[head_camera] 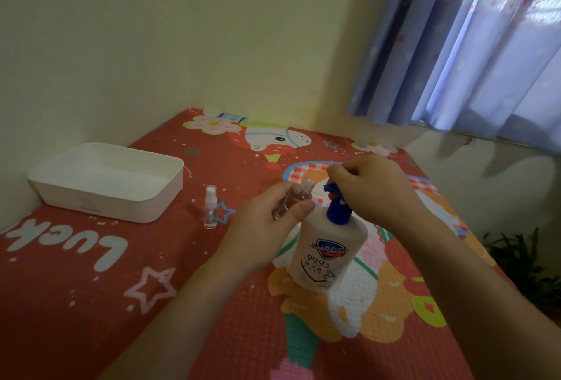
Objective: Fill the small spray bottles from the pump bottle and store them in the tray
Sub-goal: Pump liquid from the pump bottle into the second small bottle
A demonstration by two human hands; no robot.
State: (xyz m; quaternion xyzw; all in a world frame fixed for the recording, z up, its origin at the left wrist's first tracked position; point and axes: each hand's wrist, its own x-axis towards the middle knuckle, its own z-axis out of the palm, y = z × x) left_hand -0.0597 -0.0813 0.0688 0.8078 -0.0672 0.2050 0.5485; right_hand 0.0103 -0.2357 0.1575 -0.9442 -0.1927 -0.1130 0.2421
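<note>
A white pump bottle (326, 253) with a blue pump head stands upright on the red patterned mat. My right hand (373, 188) sits on top of the blue pump head, fingers curled over it. My left hand (267, 228) holds a small clear spray bottle (299, 196) without its cap, tilted, its mouth close to the pump's blue nozzle. A second small spray bottle (210, 208) with its cap on stands upright on the mat, left of my hands. The white tray (109, 182) at the far left has nothing visible inside.
The red cartoon mat (91, 288) covers the surface, which meets the cream wall at the back and left. A blue curtain (470, 45) hangs at the upper right. A green plant (525, 261) shows past the mat's right edge.
</note>
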